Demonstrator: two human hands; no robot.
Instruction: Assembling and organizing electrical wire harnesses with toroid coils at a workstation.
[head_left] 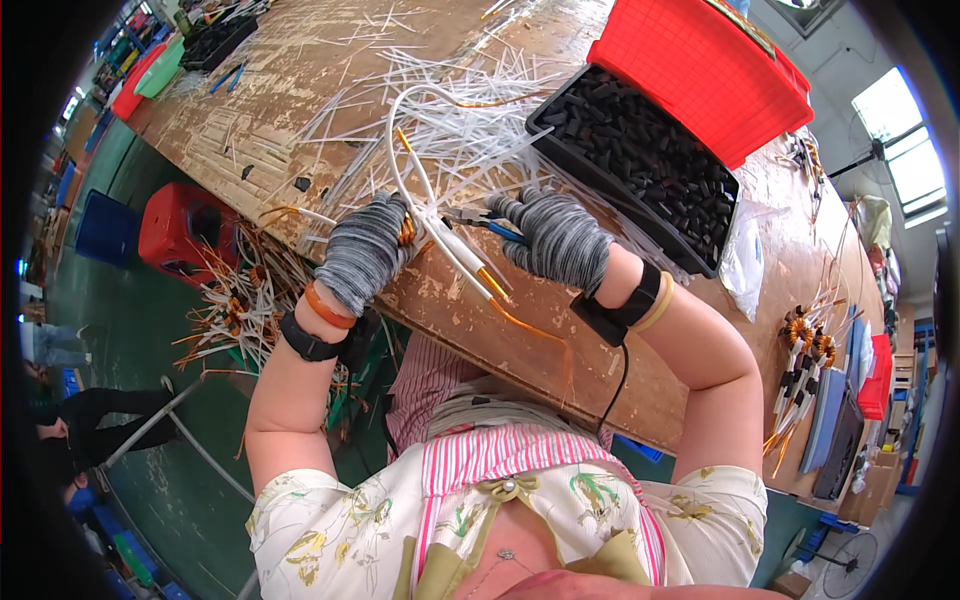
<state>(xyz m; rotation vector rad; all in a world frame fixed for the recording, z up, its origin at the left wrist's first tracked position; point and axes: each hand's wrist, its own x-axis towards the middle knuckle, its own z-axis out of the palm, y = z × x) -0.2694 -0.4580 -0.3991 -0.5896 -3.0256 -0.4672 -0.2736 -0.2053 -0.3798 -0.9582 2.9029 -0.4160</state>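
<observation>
My left hand (pixel 363 252), in a grey knitted glove, is closed around a copper wire coil (pixel 407 230), mostly hidden by the fingers. Long leads in white sleeving (pixel 392 135) rise from it in a loop, and others slant down to the right, ending in bare copper wire (pixel 530 326). My right hand (pixel 562 237), gloved alike, grips blue-handled pliers (pixel 507 233). Their jaws point left, close to the white leads beside the coil; whether they touch them I cannot tell.
Loose white sleeving pieces (pixel 455 110) litter the worn wooden table (pixel 640 385). A black tray (pixel 713 262) of small black parts sits ahead right, against a red crate (pixel 690 70). Wired coils lie at right (pixel 800 350). More hang near a red stool (pixel 180 232) at left.
</observation>
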